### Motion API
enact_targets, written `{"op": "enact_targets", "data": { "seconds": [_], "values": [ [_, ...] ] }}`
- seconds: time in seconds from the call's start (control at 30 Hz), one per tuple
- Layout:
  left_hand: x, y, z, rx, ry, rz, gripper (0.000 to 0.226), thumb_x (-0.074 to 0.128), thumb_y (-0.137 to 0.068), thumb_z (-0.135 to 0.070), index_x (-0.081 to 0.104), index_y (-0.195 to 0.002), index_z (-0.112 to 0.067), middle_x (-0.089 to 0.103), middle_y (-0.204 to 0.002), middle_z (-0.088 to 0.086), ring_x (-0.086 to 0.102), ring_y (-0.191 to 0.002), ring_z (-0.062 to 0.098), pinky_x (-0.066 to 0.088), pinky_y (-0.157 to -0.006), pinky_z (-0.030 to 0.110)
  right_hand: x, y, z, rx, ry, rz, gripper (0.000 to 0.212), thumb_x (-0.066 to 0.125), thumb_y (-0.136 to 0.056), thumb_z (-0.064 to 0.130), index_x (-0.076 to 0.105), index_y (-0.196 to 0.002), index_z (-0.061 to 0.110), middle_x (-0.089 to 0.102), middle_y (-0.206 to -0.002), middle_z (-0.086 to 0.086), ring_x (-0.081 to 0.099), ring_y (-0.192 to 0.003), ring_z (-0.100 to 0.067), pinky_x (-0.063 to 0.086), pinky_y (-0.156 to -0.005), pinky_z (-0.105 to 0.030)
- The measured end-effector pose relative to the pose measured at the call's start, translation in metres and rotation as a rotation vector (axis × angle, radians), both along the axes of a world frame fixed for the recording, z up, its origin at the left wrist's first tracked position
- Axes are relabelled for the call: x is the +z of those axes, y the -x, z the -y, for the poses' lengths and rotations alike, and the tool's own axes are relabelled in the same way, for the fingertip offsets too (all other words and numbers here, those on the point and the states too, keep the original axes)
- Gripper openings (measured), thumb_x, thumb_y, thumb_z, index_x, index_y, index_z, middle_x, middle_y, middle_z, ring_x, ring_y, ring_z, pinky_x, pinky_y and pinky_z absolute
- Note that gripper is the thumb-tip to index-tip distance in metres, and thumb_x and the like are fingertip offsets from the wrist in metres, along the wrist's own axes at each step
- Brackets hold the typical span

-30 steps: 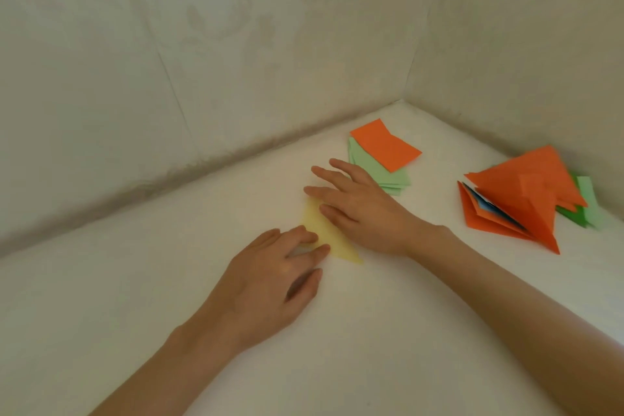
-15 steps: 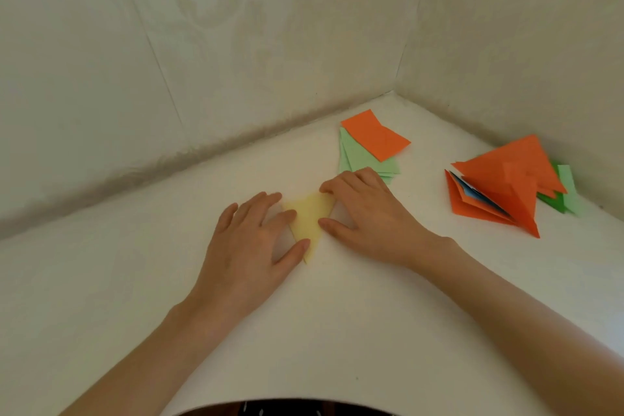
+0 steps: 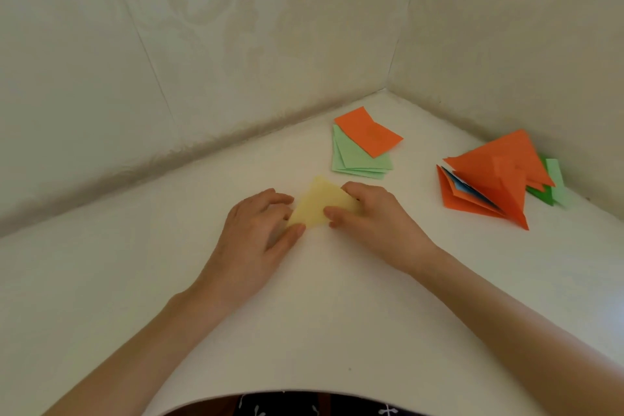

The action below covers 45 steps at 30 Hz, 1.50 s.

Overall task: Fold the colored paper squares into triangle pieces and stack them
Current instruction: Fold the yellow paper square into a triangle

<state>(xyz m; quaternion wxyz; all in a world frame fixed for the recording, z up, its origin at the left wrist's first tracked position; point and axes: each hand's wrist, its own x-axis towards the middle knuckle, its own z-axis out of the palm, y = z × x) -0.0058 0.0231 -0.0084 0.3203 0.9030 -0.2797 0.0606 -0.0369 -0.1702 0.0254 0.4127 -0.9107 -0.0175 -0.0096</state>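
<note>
A pale yellow paper (image 3: 316,204), folded to a triangle, lies on the white table (image 3: 337,314) between my hands. My left hand (image 3: 253,240) pinches its lower left corner between thumb and curled fingers. My right hand (image 3: 371,219) holds its right side, thumb on top and fingers curled over the far corner. Behind them lies a stack of unfolded squares, an orange sheet (image 3: 368,136) on top of light green sheets (image 3: 358,164). At the right sits a loose pile of folded triangles (image 3: 496,172), mostly orange, with blue and green showing.
The table sits in a corner, with pale patterned walls (image 3: 236,44) at the back and right. Its curved front edge (image 3: 270,393) runs along the bottom of the view, with dark patterned cloth below it.
The yellow paper went from a long flat triangle to a shorter, wider one. Both hands shifted from pressing it flat to curling onto its left and right corners.
</note>
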Motion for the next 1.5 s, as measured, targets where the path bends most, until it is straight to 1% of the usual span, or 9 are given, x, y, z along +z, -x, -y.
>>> {"op": "enact_targets", "data": {
  "seconds": [0.1, 0.17, 0.33, 0.47, 0.57, 0.77, 0.87, 1.33, 1.5],
  "values": [
    [0.016, 0.000, 0.015, -0.027, 0.210, -0.241, 0.026, 0.059, -0.090, -0.037, 0.063, -0.077, -0.015, 0.066, -0.071, -0.009, 0.053, -0.067, 0.008, 0.039, -0.065, 0.024, 0.004, 0.015, 0.015, -0.035, -0.068, 0.021, 0.025, 0.054, -0.095, 0.026, 0.067, -0.078, 0.013, 0.063, -0.073, 0.013, 0.051, -0.067, 0.005, 0.036, -0.061, -0.010],
    [0.025, -0.003, 0.028, -0.037, 0.315, -0.366, 0.024, 0.061, -0.089, -0.031, 0.066, -0.072, -0.015, 0.066, -0.060, -0.008, 0.050, -0.057, 0.006, 0.035, -0.059, 0.021, 0.005, 0.024, 0.029, -0.073, -0.087, 0.022, 0.029, 0.051, -0.096, 0.027, 0.069, -0.077, 0.014, 0.059, -0.066, 0.019, 0.049, -0.063, 0.005, 0.034, -0.059, -0.009],
    [0.035, -0.016, 0.070, -0.142, 0.323, -0.467, 0.025, 0.059, -0.090, -0.028, 0.070, -0.072, -0.014, 0.071, -0.064, -0.006, 0.062, -0.068, -0.002, 0.041, -0.069, 0.010, 0.009, 0.043, 0.065, -0.177, -0.142, 0.028, 0.036, 0.050, -0.097, 0.026, 0.071, -0.070, 0.016, 0.051, -0.059, 0.012, 0.038, -0.054, -0.004, 0.029, -0.052, -0.015],
    [0.036, -0.025, 0.093, -0.118, 0.439, -0.432, 0.024, 0.058, -0.092, -0.022, 0.068, -0.072, -0.013, 0.069, -0.059, -0.008, 0.055, -0.056, -0.006, 0.034, -0.056, 0.006, 0.010, 0.057, 0.103, -0.379, -0.182, 0.104, 0.033, 0.054, -0.094, 0.027, 0.070, -0.068, 0.015, 0.058, -0.075, -0.014, 0.045, -0.069, -0.030, 0.030, -0.062, -0.030],
    [0.028, -0.026, 0.092, -0.083, 0.456, -0.399, 0.026, 0.055, -0.092, -0.027, 0.068, -0.074, -0.014, 0.069, -0.062, -0.006, 0.057, -0.061, -0.003, 0.037, -0.060, 0.007, 0.006, 0.064, 0.127, -0.516, 0.016, 0.104, 0.034, 0.055, -0.094, 0.026, 0.057, -0.063, 0.010, 0.044, -0.060, 0.005, 0.037, -0.062, -0.013, 0.025, -0.056, -0.027],
    [0.021, -0.014, 0.088, -0.112, 0.410, -0.396, 0.036, 0.050, -0.084, -0.043, 0.068, -0.072, -0.014, 0.069, -0.066, -0.003, 0.059, -0.068, 0.002, 0.039, -0.067, 0.009, -0.004, 0.061, 0.150, -0.726, 0.423, 0.001, 0.039, 0.049, -0.093, 0.037, 0.050, -0.062, 0.015, 0.047, -0.082, -0.002, 0.039, -0.095, -0.027, 0.032, -0.074, -0.035],
    [0.021, -0.013, 0.088, -0.112, 0.415, -0.403, 0.034, 0.051, -0.086, -0.039, 0.068, -0.068, -0.014, 0.069, -0.066, -0.002, 0.060, -0.071, 0.007, 0.038, -0.067, 0.008, -0.006, 0.062, 0.151, -0.759, 0.528, -0.050, 0.034, 0.045, -0.093, 0.046, 0.058, -0.082, 0.017, 0.043, -0.090, 0.000, 0.038, -0.097, -0.026, 0.030, -0.078, -0.035],
    [0.020, -0.010, 0.085, -0.127, 0.406, -0.376, 0.035, 0.053, -0.090, -0.031, 0.067, -0.065, -0.011, 0.069, -0.067, -0.004, 0.061, -0.073, 0.000, 0.039, -0.070, 0.008, -0.010, 0.078, 0.144, -0.723, 0.478, -0.087, 0.041, 0.054, -0.087, 0.053, 0.052, -0.115, 0.023, 0.051, -0.111, 0.001, 0.040, -0.105, -0.020, 0.034, -0.084, -0.031],
    [0.020, -0.011, 0.085, -0.124, 0.419, -0.393, 0.033, 0.054, -0.090, -0.031, 0.067, -0.065, -0.016, 0.069, -0.065, -0.001, 0.060, -0.070, 0.002, 0.039, -0.069, 0.008, -0.007, 0.074, 0.146, -0.669, 0.071, -0.053, 0.013, 0.064, -0.087, 0.031, 0.054, -0.082, 0.024, 0.048, -0.086, 0.007, 0.042, -0.092, -0.016, 0.035, -0.074, -0.028]
  ]
}}
